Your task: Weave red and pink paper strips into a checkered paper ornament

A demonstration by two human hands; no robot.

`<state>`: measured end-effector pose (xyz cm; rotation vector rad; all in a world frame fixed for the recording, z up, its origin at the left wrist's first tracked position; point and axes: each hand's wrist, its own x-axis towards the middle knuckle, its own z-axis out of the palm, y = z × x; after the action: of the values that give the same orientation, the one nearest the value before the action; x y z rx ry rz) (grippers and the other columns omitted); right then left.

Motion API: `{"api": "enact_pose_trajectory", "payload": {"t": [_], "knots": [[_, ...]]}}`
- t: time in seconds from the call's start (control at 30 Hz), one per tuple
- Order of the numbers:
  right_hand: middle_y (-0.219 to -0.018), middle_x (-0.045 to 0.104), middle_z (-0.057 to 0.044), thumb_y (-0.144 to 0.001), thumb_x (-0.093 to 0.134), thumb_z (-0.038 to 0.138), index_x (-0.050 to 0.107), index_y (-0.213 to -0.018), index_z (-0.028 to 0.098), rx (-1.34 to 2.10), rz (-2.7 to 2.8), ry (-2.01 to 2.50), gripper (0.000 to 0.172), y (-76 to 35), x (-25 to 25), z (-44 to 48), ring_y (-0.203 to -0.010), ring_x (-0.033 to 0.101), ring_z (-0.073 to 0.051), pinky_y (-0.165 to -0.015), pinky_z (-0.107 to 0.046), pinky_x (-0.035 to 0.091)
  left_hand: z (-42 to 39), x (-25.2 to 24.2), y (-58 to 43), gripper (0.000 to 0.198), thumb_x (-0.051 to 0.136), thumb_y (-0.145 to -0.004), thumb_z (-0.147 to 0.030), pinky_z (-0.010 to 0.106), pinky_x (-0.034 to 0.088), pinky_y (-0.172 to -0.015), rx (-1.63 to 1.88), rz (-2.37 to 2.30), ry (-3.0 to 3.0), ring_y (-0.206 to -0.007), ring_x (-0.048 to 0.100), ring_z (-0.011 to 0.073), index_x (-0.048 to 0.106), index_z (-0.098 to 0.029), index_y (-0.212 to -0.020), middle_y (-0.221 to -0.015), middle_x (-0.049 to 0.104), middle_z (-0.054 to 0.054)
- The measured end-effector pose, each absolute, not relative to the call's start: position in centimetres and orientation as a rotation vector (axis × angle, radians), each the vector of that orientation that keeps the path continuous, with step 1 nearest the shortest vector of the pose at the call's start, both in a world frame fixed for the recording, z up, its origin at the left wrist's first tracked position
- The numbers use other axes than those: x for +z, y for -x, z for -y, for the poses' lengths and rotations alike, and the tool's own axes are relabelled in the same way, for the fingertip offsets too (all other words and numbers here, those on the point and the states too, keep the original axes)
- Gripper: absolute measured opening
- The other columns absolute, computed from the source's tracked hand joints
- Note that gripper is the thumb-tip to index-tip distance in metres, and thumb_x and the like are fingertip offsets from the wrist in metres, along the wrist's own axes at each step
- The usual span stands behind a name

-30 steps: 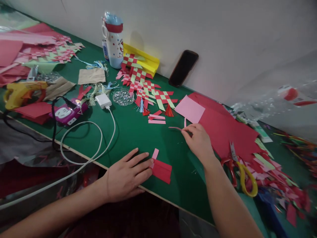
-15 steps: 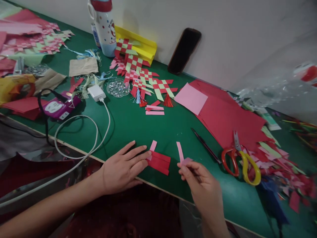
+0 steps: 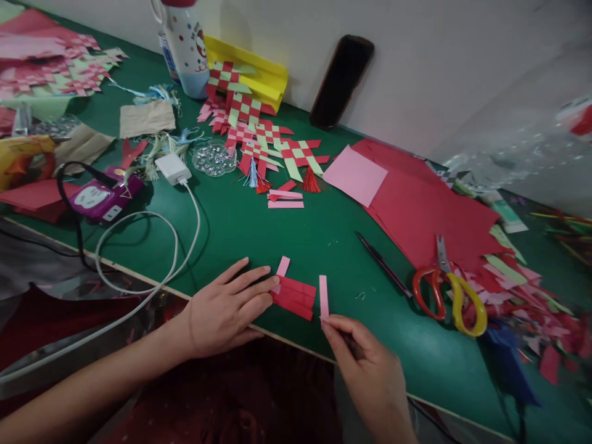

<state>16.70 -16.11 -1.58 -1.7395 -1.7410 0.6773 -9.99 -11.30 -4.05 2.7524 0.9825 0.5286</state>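
My left hand (image 3: pixel 231 308) lies flat near the table's front edge, fingers spread, with its fingertips on the left end of a red slit paper piece (image 3: pixel 298 297). A pink strip (image 3: pixel 283 266) sticks up from under those fingertips, its lower part over the red paper. Just to the right, my right hand (image 3: pixel 365 370) pinches the lower end of another pink paper strip (image 3: pixel 324 293) between thumb and forefinger. That strip stands upright beside the red paper's right edge, apart from it. Farther back lie loose pink and red strips (image 3: pixel 285 203).
Woven paper fish (image 3: pixel 259 132) and a dish of small beads (image 3: pixel 215 158) lie at the back. On the right are scissors (image 3: pixel 446 290), a pen (image 3: pixel 383 265), red sheets (image 3: pixel 430 191) and scraps. A charger cable (image 3: pixel 197 228) and purple power adapter (image 3: pixel 108 194) are left.
My right hand has moved slightly left and down, bringing its pink strip closer to the red paper and more upright. My left hand still rests on the paper. The view has shifted slightly.
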Motion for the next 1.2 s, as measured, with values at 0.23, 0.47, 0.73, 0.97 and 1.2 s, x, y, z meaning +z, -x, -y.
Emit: {"api": "enact_pose_trajectory", "payload": {"t": [0.23,0.47,0.73,0.97,1.2], "knots": [[-0.086,0.075,-0.003,-0.091,0.06,0.031,0.073,-0.085,0.024,0.509,1.824,1.685,0.016,-16.4,-1.7,16.5,-0.073,0.071,-0.017,-0.069,-0.026,0.059,11.3,-3.9,9.9,0.041,0.059,-0.093,-0.049,0.045,0.006,-0.126,0.513,-0.983,-2.75,-0.142,0.039,0.0246,0.06,-0.018,-0.119,-0.147,0.052,0.005],[-0.089,0.072,-0.003,-0.09,0.062,0.025,0.073,-0.087,0.023,0.496,1.908,1.619,0.012,-15.2,-1.6,16.1,-0.077,0.07,-0.016,-0.072,-0.026,0.058,11.3,-3.9,10.0,0.037,0.061,-0.091,-0.045,0.044,0.006,-0.126,0.516,-0.989,-2.749,-0.141,0.04,0.0248,0.061,-0.018,-0.117,-0.146,0.053,0.005],[-0.089,0.074,-0.003,-0.091,0.06,0.019,0.072,-0.094,0.023,0.545,1.902,1.511,0.013,-13.9,-1.5,15.2,-0.077,0.071,-0.015,-0.07,-0.025,0.058,11.1,-3.7,10.0,0.039,0.064,-0.088,-0.04,0.046,0.008,-0.126,0.525,-0.969,-2.743,-0.141,0.04,0.0255,0.059,-0.017,-0.118,-0.145,0.054,0.007],[-0.089,0.071,-0.002,-0.089,0.061,0.01,0.069,-0.098,0.022,0.42,2.049,1.387,0.016,-13.6,-2.0,14.8,-0.079,0.066,-0.014,-0.072,-0.027,0.055,11.1,-3.4,10.0,0.035,0.067,-0.085,-0.036,0.045,0.01,-0.125,0.551,-0.964,-2.719,-0.139,0.043,0.0261,0.059,-0.016,-0.113,-0.142,0.057,0.006],[-0.099,0.061,-0.006,-0.089,0.065,0.015,0.068,-0.107,0.023,0.269,2.16,1.381,0.02,-13.8,-1.7,14.6,-0.092,0.054,-0.019,-0.078,-0.033,0.05,11.1,-3.4,10.2,0.044,0.066,-0.087,-0.04,0.046,0.007,-0.125,0.52,-0.95,-2.763,-0.139,0.042,0.0269,0.057,-0.018,-0.124,-0.145,0.054,0.005]]}}
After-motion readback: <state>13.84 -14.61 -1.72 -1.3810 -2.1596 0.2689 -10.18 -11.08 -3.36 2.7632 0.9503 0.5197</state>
